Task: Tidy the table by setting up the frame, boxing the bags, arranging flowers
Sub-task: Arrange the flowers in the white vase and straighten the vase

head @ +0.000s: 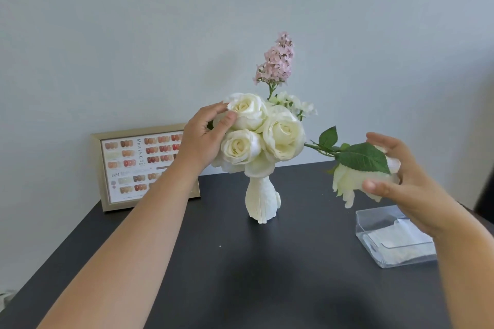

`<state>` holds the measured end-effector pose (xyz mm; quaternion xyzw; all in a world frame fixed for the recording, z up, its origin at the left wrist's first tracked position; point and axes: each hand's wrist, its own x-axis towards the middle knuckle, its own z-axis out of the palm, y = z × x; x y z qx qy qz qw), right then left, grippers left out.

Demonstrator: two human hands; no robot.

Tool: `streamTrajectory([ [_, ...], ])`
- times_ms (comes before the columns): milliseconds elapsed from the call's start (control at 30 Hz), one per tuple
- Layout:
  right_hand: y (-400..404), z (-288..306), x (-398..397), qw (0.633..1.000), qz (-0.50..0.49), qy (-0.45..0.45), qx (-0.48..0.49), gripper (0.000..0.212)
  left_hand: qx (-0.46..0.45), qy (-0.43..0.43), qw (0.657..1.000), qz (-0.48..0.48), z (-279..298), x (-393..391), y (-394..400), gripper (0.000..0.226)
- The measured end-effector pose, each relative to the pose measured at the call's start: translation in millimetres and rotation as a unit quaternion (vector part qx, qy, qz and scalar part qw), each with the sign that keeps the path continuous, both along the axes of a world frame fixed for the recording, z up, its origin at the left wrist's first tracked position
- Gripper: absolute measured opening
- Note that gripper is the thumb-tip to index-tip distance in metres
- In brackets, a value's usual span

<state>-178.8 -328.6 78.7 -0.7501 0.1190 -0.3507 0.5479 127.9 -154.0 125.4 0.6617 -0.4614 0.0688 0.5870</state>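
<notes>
A white vase [260, 201] stands mid-table with three cream roses [283, 131] bunched above it and a pink lilac spray [276, 60] rising behind. My left hand [207, 136] pinches the upper-left rose [247, 109] between thumb and fingers. A fourth rose [347, 181] droops out to the right on a long leafy stem [320, 148]. My right hand [395, 181] cups that bloom with fingers spread around it. The gold picture frame [105, 173] stands upright against the wall at the left. A clear plastic box [374, 222] with white bags inside lies at the right.
The dark table [240, 275] runs to a pale wall behind. Its left edge slants down to the lower left. A dark object [486, 184] shows at the far right edge.
</notes>
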Motion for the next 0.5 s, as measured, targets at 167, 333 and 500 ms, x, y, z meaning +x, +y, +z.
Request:
streamTrajectory([
  [167,-6.3,-18.2,10.2,1.000,0.005,-0.024,0.016,0.086,0.002,0.002,1.000,0.017,0.3,3.3,-1.0,0.015],
  [333,-11.1,-12.1,28.8,0.994,-0.014,-0.104,0.007,0.053,-0.010,-0.012,1.000,0.003,-2.5,-2.2,-0.1,0.016],
  [500,-9.6,11.6,43.9,0.985,-0.083,-0.147,-0.019,0.050,-0.028,-0.035,0.999,0.024,0.2,0.2,4.6,0.025],
])
